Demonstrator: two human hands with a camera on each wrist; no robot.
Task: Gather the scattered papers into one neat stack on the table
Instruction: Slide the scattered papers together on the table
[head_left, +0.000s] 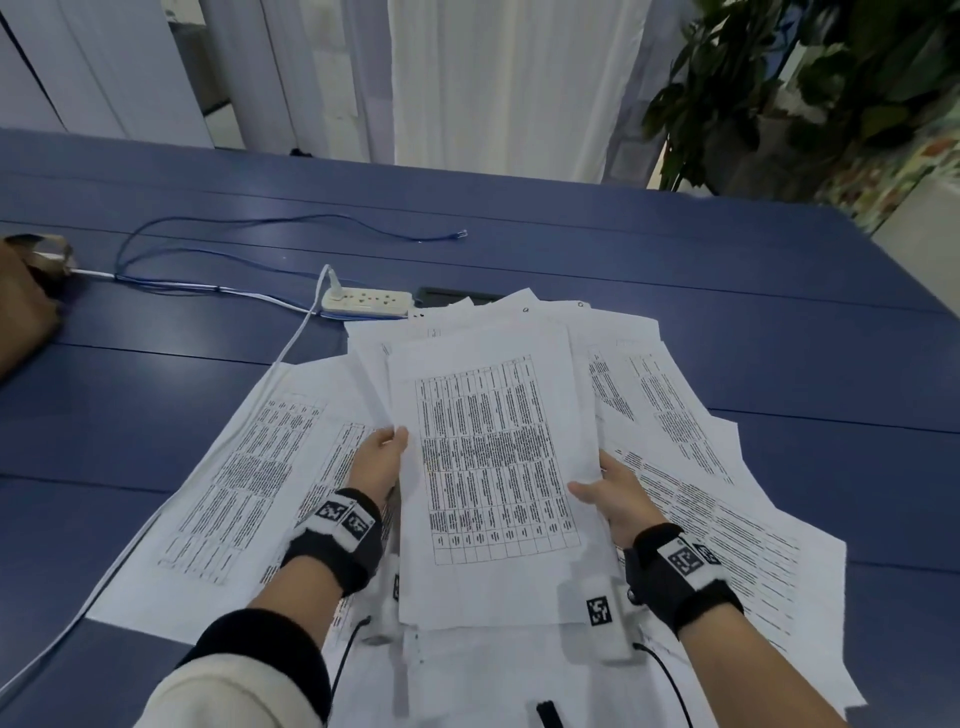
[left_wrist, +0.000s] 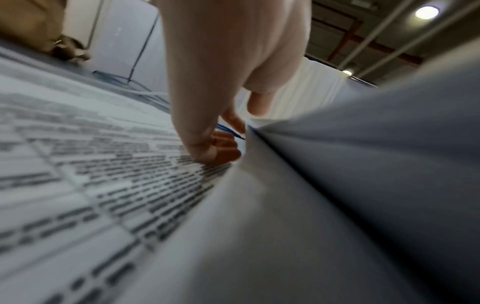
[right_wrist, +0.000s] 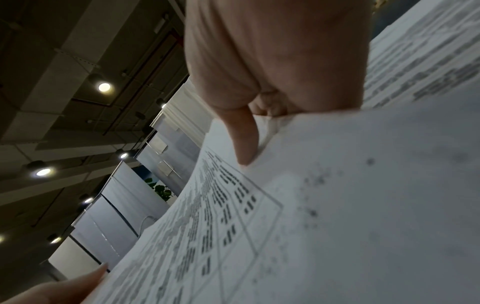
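Observation:
A stack of printed sheets (head_left: 493, 467) with a table on top is held between both hands above the blue table (head_left: 675, 249). My left hand (head_left: 382, 457) grips its left edge, fingers curled under and thumb at the edge; the left wrist view shows the left hand (left_wrist: 221, 144) beside the stack's grey underside (left_wrist: 363, 185). My right hand (head_left: 608, 493) grips the right edge with the thumb on top, and the right wrist view shows the right hand's (right_wrist: 259, 115) thumb pressing the top sheet (right_wrist: 337, 205). More loose sheets (head_left: 249, 467) lie spread underneath to the left and right (head_left: 717, 509).
A white power strip (head_left: 366, 302) with a white cable (head_left: 291, 353) lies behind the papers. A thin blue wire (head_left: 291, 226) loops across the far table. A brown bag (head_left: 26, 301) sits at the left edge. A plant (head_left: 810, 88) stands at the far right corner.

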